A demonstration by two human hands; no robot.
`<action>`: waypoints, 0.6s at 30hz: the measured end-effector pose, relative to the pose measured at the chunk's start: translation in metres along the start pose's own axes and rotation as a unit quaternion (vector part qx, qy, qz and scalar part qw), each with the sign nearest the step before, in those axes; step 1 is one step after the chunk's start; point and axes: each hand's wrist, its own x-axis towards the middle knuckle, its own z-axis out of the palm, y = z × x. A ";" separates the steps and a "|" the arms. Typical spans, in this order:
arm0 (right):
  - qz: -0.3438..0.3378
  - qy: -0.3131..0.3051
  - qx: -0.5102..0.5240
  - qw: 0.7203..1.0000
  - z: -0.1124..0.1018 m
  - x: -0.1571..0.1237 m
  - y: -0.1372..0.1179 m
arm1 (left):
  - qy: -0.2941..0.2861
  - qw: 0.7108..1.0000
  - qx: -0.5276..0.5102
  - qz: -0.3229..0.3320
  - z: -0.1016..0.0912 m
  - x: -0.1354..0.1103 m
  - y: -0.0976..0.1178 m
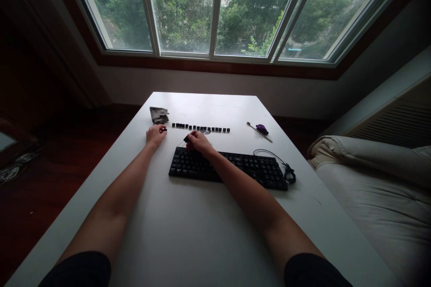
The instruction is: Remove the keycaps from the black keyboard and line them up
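Observation:
My left hand [155, 136] rests on the table left of the row, its fingers closed on a small black keycap [164, 129]. Between the fingers of my right hand [199, 141] is a keycap puller [186, 139] with a black grip and thin wires, held over the upper left of the keyboard. The black keyboard [261, 168] lies at a slight slant, partly covered by my right hand and forearm. Beyond it, several loose black keycaps [181, 125] are lined up in a row. A thin looped object [206, 131] lies by that row, too small to make out.
All this is on a white table [168, 228]. A crumpled grey cloth [159, 115] lies at the far left. On the right are a thin brush [258, 132], a purple bundle [261, 129] and the bundled keyboard cable [289, 173]. A pale sofa [367, 179] stands beside the table.

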 end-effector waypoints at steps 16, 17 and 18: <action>0.000 0.001 0.000 1.000 -0.001 0.002 0.003 | -0.029 0.999 -0.003 -0.034 0.000 0.010 0.009; -0.001 0.002 0.000 1.000 -0.001 0.002 0.003 | -0.027 0.999 -0.002 -0.034 0.000 0.010 0.009; -0.002 0.002 -0.001 1.000 -0.001 0.002 0.002 | -0.025 0.999 -0.001 -0.032 0.000 0.009 0.009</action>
